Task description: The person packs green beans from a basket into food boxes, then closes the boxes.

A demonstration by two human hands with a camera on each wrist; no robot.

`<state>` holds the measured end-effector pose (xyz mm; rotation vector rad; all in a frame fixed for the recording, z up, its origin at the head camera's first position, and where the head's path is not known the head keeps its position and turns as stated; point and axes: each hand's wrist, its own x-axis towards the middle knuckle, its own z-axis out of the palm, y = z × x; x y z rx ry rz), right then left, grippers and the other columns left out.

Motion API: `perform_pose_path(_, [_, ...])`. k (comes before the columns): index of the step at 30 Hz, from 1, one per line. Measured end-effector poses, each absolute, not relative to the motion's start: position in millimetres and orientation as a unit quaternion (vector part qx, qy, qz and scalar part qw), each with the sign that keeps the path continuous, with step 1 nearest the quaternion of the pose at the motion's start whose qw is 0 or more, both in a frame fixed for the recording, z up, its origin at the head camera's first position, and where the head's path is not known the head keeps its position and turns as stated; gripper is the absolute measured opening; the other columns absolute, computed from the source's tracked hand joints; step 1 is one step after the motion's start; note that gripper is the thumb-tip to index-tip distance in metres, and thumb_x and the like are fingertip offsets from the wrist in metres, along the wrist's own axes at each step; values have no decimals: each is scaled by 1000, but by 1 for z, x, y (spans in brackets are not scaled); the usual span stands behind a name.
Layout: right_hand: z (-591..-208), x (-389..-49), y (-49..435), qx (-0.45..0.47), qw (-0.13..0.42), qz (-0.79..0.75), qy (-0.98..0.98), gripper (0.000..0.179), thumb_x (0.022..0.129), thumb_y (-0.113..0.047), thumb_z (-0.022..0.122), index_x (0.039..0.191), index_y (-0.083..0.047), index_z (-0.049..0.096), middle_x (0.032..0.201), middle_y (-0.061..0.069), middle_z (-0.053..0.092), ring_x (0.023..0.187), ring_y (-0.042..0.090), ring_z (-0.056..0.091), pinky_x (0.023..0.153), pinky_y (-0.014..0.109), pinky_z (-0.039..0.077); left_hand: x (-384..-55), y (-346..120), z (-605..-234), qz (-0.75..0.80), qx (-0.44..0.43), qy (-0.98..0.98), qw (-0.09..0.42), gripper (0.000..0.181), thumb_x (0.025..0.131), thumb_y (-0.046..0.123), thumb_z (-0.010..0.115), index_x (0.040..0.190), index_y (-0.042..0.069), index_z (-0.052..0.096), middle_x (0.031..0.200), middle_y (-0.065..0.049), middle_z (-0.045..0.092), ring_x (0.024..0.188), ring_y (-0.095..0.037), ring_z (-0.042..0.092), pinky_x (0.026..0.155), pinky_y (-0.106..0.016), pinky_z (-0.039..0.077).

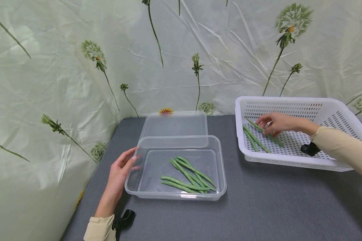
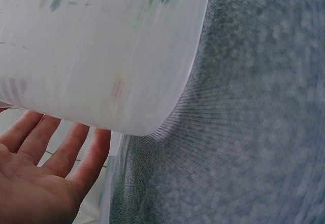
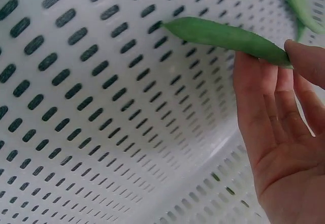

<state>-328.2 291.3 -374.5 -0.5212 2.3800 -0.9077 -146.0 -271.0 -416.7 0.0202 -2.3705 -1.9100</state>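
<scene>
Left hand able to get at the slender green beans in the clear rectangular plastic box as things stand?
Likely yes: the bare left hand is at the left side of the clear plastic box, whose open top leaves the green beans uncovered.

Pale, glossy sheeting [image 1: 175,85] behind a grey-clothed table [image 1: 259,204].
Sheeting is wrinkled, printed with dandelion heads [image 1: 293,24] and long green stems [image 1: 273,71]; covers back and left side. Soft light glances off it; dim shadow falls across the table, lower right.
</scene>
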Motion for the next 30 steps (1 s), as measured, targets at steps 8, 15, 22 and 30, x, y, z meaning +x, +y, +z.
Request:
perform_pose_path(8, [-357,-322,295,-185,267,-357,876,47,92,-5,66,134,8,48,123,24,56,96,23,60,69,39,57,-145,-271,-416,-620,13,-783,51,48,102,31,56,144,9,48,145,-10,49,121,-16,57,84,-33,55])
perform_pose_path(15, [-342,-313,301,-174,269,-387,865,50,94,-4,62,137,9,41,119,23,60,91,21,64,68,40,57,-145,-270,-417,-617,12,-785,48,48,102,32,55,144,9,48,145,-10,49,121,-16,57,84,-33,55])
perform_pose_path(22, [-323,-300,303,-187,245,-403,862,48,98,-7,59,138,10,39,113,21,65,90,22,69,70,40,58,-145,-270,-416,-613,14,-788,49,45,103,29,54,144,9,48,145,-9,49,123,-20,55,84,-33,55])
perform_pose_path(30, [-308,-286,304,-189,229,-401,867,47,96,-7,62,135,10,41,107,20,66,88,22,68,68,41,58,-145,-270,-415,-614,19,-788,46,46,103,30,54,144,9,48,145,-9,49,123,-19,56,84,-32,54])
